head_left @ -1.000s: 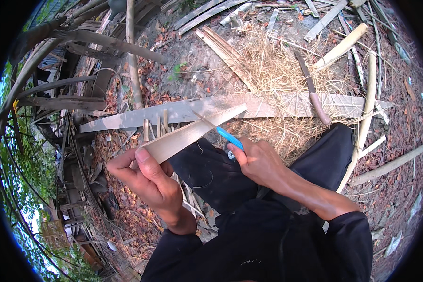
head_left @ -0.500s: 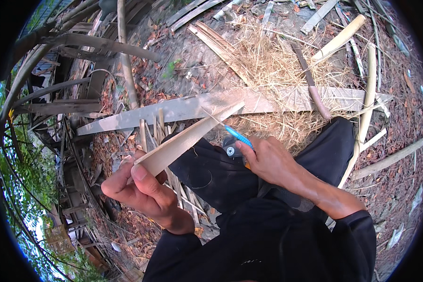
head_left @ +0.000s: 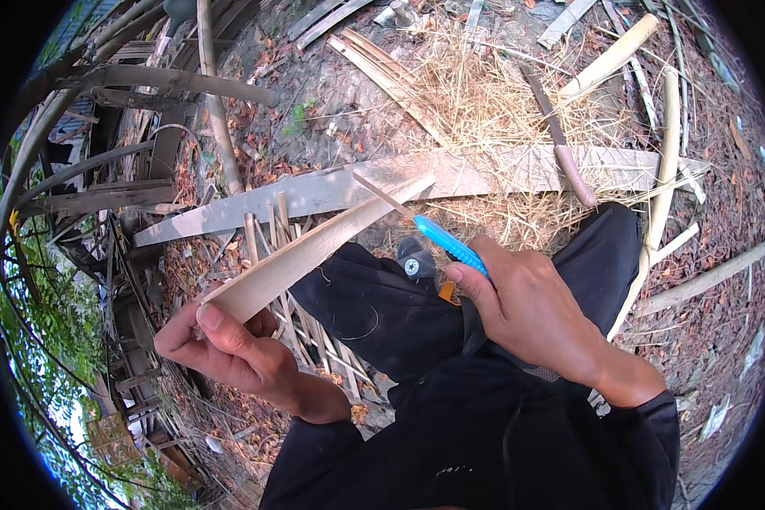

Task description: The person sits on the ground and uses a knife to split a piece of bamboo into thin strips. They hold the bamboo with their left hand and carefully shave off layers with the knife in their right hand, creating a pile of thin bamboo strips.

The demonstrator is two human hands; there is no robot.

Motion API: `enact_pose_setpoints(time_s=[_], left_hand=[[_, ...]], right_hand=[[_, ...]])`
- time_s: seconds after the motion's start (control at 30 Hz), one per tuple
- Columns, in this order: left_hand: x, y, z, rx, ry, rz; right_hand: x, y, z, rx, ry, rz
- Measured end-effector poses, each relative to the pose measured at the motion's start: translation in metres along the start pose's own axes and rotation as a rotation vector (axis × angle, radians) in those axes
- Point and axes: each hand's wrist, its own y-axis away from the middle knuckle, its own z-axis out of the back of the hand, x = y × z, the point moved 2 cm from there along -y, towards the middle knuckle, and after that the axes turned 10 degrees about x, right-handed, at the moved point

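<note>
My left hand (head_left: 242, 350) pinches the near end of a pale wooden slat (head_left: 302, 257) between thumb and fingers. The slat slants up and away to the right, its far end over a long board. My right hand (head_left: 531, 310) is wrapped round the blue handle of a knife (head_left: 452, 244). Its thin blade points up and left and crosses the slat near the far end; whether it touches the wood I cannot tell. The fingertips under the handle are hidden.
A long grey board (head_left: 289, 204) lies across the ground before my knees. A brown-handled machete (head_left: 575, 174) rests over it, beside straw-like shavings (head_left: 484, 98). Thin slats (head_left: 319, 336) lie by my left leg. Poles (head_left: 669, 153) lie at right; stacked timber stands at left.
My left hand has shifted left with the slat. My right hand and the knife have come slightly right, and more of the blue handle shows.
</note>
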Motion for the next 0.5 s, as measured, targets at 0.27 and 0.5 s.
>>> enact_pose_setpoints(time_s=[0.27,0.5], left_hand=[[-0.009,0.001,-0.004,0.034,-0.032,-0.043],[-0.016,0.005,-0.011,0.037,-0.03,0.005]], right_hand=[[-0.021,-0.039,-0.049,0.045,-0.004,-0.009],[-0.051,-0.045,-0.049,-0.094,0.013,0.004]])
